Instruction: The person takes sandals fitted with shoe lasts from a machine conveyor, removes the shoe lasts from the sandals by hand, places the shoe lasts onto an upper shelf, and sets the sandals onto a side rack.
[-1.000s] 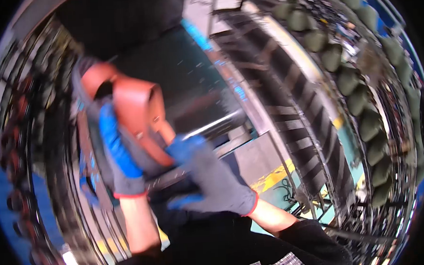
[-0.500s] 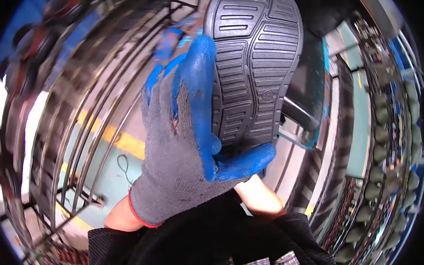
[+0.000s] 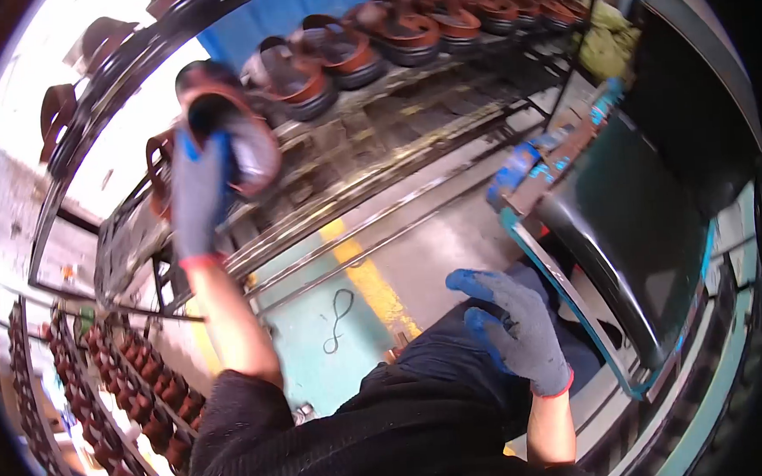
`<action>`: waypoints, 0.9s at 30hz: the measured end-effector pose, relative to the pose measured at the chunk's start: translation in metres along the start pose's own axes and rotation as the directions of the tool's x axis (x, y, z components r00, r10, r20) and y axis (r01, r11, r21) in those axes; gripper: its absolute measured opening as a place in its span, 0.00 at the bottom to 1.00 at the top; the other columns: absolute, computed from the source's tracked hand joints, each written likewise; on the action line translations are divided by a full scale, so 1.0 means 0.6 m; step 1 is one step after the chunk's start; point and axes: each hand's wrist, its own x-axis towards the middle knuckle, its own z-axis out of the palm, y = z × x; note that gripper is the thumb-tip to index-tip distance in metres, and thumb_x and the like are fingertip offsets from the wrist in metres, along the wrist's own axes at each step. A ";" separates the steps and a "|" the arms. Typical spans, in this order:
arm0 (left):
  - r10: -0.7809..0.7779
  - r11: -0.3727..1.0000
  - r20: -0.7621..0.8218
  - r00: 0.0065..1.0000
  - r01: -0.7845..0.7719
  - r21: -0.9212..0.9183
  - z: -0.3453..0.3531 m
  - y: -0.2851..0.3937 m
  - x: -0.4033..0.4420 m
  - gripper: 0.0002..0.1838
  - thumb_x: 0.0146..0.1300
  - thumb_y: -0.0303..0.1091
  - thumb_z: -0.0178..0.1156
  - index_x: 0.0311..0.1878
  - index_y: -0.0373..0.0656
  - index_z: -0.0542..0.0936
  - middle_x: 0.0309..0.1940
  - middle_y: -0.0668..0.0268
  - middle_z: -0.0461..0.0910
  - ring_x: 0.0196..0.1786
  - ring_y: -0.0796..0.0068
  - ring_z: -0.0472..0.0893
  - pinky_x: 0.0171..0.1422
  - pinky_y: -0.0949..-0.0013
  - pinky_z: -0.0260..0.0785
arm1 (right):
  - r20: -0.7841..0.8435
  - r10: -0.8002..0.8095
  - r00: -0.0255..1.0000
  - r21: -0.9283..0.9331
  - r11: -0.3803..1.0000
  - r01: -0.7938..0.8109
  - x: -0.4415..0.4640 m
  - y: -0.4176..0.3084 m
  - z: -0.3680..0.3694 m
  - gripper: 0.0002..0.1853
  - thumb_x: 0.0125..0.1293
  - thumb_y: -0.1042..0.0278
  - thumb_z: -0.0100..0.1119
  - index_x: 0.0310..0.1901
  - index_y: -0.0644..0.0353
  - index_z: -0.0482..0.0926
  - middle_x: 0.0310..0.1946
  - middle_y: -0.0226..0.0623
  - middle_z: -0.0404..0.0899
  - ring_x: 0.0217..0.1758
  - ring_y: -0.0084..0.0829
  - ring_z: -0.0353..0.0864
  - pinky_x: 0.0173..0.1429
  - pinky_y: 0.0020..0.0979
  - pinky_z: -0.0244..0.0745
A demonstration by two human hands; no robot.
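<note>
A brown sandal with a dark sole (image 3: 251, 146) is in my left hand (image 3: 200, 200), at the shelf on the upper left. The fingers of that gloved hand reach into the sandal's opening, and both are blurred by motion. Other brown sandals (image 3: 341, 50) stand in a row on the rack shelf, just right of the held one. My right hand (image 3: 524, 330), in a grey and blue glove, hangs over my dark trousers, left of the black conveyor belt (image 3: 621, 217). Its fingers are curved and apart, with nothing between them.
The metal rack (image 3: 377, 156) crosses the upper left and centre. Further racks of brown footwear (image 3: 114, 398) stand at the lower left. A teal machine frame (image 3: 574, 301) borders the belt. A thin looped cord (image 3: 340, 313) lies on the floor.
The view has swung from the belt to the sandal rack. The sandal, seen sole-on half a second ago, is now at the shelf in my left hand. My hands have moved apart.
</note>
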 end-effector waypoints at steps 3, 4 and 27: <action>-0.187 0.816 0.317 0.930 -0.033 0.577 -0.050 -0.023 0.141 0.30 0.81 0.53 0.57 0.71 0.37 0.81 0.60 0.51 0.88 0.58 0.64 0.86 0.66 0.60 0.77 | -0.068 0.134 0.989 0.021 0.991 -0.133 -0.086 0.038 -0.025 0.23 0.72 0.75 0.68 0.68 0.64 0.83 0.65 0.50 0.86 0.67 0.54 0.86 0.72 0.43 0.79; -0.250 0.661 0.461 0.851 -0.198 0.724 -0.062 -0.069 0.211 0.31 0.82 0.53 0.56 0.72 0.37 0.81 0.63 0.50 0.87 0.62 0.66 0.86 0.69 0.61 0.76 | -0.161 0.183 0.970 0.030 0.983 -0.181 -0.126 0.041 -0.029 0.23 0.73 0.74 0.67 0.68 0.64 0.83 0.65 0.49 0.86 0.67 0.52 0.86 0.72 0.42 0.79; 0.627 0.358 0.288 -0.723 -0.061 -0.932 0.487 0.694 -0.617 0.26 0.80 0.34 0.66 0.76 0.34 0.77 0.63 0.57 0.87 0.62 0.73 0.86 0.72 0.66 0.76 | -0.557 0.379 -0.739 -0.457 0.603 0.654 -1.070 0.046 0.171 0.25 0.78 0.52 0.70 0.65 0.65 0.82 0.63 0.53 0.86 0.65 0.52 0.87 0.71 0.51 0.84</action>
